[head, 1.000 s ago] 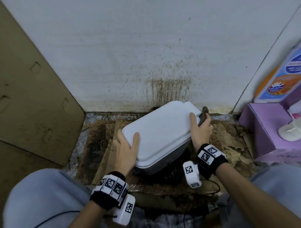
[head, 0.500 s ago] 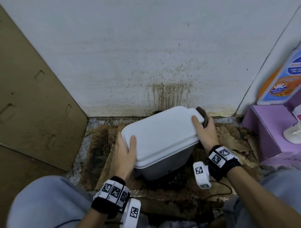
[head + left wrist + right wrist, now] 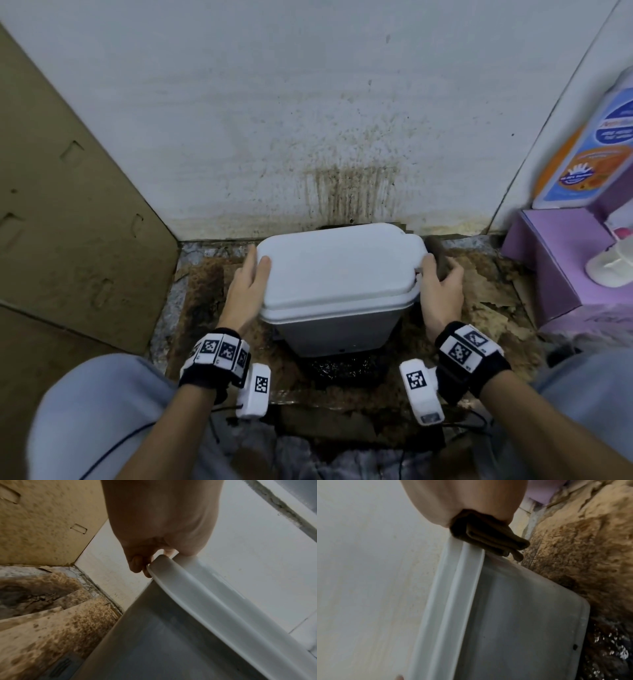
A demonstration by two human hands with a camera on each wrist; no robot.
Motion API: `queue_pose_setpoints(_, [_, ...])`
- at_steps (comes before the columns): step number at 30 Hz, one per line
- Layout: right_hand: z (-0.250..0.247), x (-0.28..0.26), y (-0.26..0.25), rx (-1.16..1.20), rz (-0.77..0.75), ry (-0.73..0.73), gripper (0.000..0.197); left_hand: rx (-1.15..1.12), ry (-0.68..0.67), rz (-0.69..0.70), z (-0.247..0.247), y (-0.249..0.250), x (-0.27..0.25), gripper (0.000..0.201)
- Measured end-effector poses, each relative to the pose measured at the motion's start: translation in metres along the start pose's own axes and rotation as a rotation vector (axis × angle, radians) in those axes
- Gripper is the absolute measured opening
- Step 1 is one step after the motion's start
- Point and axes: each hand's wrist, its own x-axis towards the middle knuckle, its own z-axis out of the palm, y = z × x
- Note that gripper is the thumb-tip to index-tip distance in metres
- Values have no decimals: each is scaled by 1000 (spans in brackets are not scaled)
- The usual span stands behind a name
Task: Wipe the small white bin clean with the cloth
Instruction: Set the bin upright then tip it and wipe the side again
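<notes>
The small white bin [image 3: 337, 270] with its lid down stands on the stained floor against the wall, square to me. My left hand [image 3: 255, 270] grips its left end, thumb on the lid and fingers curled under the rim [image 3: 150, 566]. My right hand [image 3: 440, 287] holds a folded dark brown cloth [image 3: 440, 255] against the bin's right end. In the right wrist view the cloth [image 3: 488, 536] sticks out from under my palm onto the lid's edge [image 3: 462, 574]. My right fingertips are hidden.
A tan cardboard sheet [image 3: 68, 205] leans at the left. The white wall [image 3: 239, 102] behind has brown streaks [image 3: 349, 195]. A purple box [image 3: 561, 257], an orange-and-blue bottle [image 3: 589, 157] and a white dispenser [image 3: 609, 265] stand at the right. Soggy cardboard [image 3: 205, 294] and a black wet patch [image 3: 342, 371] cover the floor.
The bin has turned from a slanted position to square with the wall. My left hand slid along its left side toward the wall; my right hand stayed at the right end with the cloth.
</notes>
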Motion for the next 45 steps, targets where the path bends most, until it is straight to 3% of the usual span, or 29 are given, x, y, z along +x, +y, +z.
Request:
queue_pose_setpoints(4, [-6, 6, -4, -61, -22, 130, 39, 43, -13, -3, 0, 1, -1, 72])
queue_pose_setpoints(10, [13, -18, -33, -319, -458, 76, 44, 113, 28, -24, 5, 0, -7, 74])
queue_pose_setpoints(13, [39, -36, -34, -775, -688, -14, 52, 158, 62, -8, 11, 2, -12, 74])
queue_pose_setpoints(15, [58, -52, -27, -1082, -743, -125, 57, 168, 87, -18, 12, 2, -13, 75])
queue_pose_setpoints(17, [75, -70, -14, -1221, -768, -207, 60, 202, 117, -21, 13, 3, -15, 76])
queue_pose_setpoints(23, [104, -95, -8, -1212, -878, -389, 70, 231, 182, 84, 15, 0, -21, 64])
queue_pose_setpoints(28, [93, -80, -9, -1191, -991, -410, 59, 246, 233, 184, 24, 3, -23, 55])
queue_pose_setpoints(32, [85, -63, -3, -1182, -1170, -519, 56, 335, 217, 295, 31, 4, -22, 55])
queue_pose_setpoints(38, [65, -40, -2, -1200, -1063, -416, 59, 473, 163, 295, 28, 1, -18, 57])
queue_pose_setpoints(45, [22, -1, -12, -1063, -703, -123, 60, 456, 127, 282, 26, 1, -18, 57])
